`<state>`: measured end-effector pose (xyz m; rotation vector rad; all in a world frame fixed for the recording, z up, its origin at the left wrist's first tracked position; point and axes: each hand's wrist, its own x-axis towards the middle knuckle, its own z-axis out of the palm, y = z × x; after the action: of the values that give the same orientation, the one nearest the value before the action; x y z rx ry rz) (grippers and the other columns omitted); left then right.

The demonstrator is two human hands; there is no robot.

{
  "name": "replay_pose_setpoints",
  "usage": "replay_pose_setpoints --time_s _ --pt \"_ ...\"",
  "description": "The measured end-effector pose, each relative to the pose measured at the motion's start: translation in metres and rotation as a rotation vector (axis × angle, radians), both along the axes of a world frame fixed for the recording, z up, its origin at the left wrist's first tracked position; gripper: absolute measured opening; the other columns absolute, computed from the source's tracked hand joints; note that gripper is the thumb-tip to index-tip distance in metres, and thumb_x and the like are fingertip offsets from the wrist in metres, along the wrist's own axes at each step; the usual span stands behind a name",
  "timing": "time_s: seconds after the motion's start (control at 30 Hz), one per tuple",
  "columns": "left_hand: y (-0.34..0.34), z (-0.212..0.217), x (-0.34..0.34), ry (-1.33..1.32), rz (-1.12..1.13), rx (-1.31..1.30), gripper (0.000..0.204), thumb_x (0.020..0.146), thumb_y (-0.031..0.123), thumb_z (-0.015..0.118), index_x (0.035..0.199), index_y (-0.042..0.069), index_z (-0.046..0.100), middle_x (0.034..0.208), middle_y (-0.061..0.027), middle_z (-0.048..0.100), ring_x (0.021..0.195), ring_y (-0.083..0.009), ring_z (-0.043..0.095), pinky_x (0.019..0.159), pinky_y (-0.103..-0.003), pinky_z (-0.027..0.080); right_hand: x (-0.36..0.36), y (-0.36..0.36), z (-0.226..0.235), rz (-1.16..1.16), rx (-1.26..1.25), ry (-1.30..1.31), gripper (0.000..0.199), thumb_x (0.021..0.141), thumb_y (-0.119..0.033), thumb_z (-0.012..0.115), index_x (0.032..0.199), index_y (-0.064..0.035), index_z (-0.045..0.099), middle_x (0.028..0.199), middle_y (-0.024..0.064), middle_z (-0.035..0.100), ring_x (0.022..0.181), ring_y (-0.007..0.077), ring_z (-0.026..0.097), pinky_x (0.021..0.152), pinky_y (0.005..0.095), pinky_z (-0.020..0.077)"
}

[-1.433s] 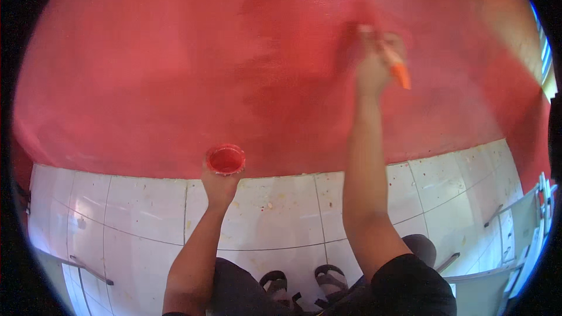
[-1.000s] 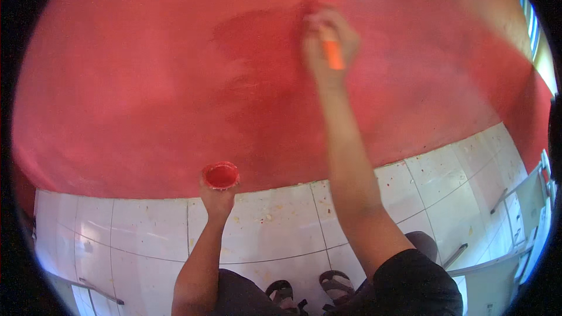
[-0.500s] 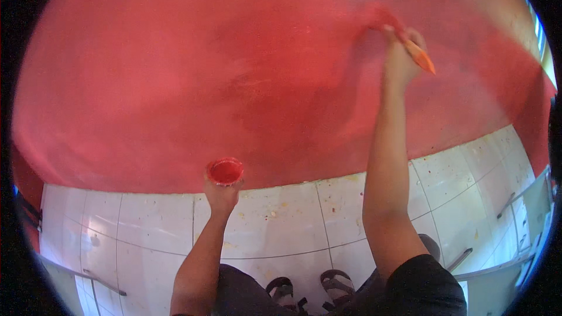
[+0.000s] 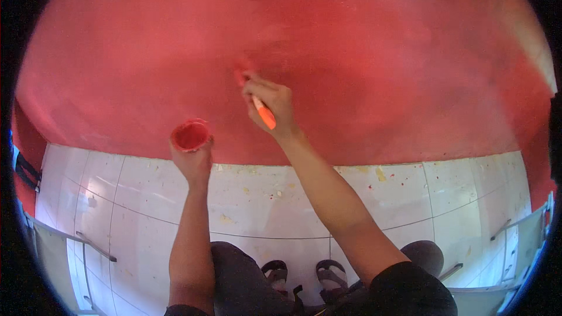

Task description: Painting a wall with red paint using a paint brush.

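Note:
My right hand [image 4: 270, 105] grips a paintbrush [image 4: 257, 105] with an orange handle, its red-loaded bristles pressed against the red wall [image 4: 363, 64] just above my fingers. My left hand [image 4: 192, 161] holds up a small cup of red paint [image 4: 189, 136] at the wall's lower edge, to the left of and below the brush. Both forearms rise from the bottom of the view.
Below the red wall lies a white tiled floor [image 4: 263, 199] speckled with paint spots. My sandalled feet [image 4: 304, 274] and dark trousers show at the bottom. Pale metal frames stand at the lower left [image 4: 64, 240] and lower right [image 4: 515, 228].
My right hand has swept the brush leftward and slightly down across the wall, from the upper right to near the middle. The cup in my left hand has stayed about where it was.

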<state>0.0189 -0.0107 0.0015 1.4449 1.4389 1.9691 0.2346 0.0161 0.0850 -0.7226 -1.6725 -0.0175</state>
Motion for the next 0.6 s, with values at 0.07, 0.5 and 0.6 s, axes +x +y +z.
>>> replay_pose_setpoints --time_s 0.07,0.5,0.6 --pt "0.003 -0.004 -0.015 0.021 0.033 0.034 0.062 0.062 0.009 0.086 0.115 0.003 0.056 0.111 -0.0125 0.064 0.1 -0.024 0.063 0.086 -0.034 0.053 0.004 -0.003 -0.003 -0.011 0.054 0.065 0.009 0.077 0.0 0.064 0.082 -0.0075 0.068 0.084 0.0106 0.071 0.081 0.0241 0.072 0.075 0.0355 0.0569" --pt "0.008 -0.006 -0.014 0.033 0.055 -0.103 0.069 0.062 0.009 0.089 0.121 0.001 0.053 0.115 -0.0127 0.063 0.103 -0.0247 0.063 0.088 -0.035 0.053 0.079 -0.024 -0.038 -0.472 0.262 0.402 0.015 0.08 0.007 0.07 0.073 -0.0006 0.058 0.086 0.011 0.068 0.102 0.0207 0.068 0.088 0.031 0.0521" --pt "0.007 -0.008 -0.02 0.002 0.048 -0.07 0.067 0.061 0.012 0.089 0.118 0.002 0.055 0.114 -0.013 0.064 0.104 -0.026 0.063 0.088 -0.035 0.053 0.048 -0.03 -0.04 -0.402 -0.002 0.16 0.012 0.076 0.012 0.062 0.072 0.002 0.057 0.085 0.0143 0.07 0.105 0.0243 0.069 0.084 0.0318 0.0542"
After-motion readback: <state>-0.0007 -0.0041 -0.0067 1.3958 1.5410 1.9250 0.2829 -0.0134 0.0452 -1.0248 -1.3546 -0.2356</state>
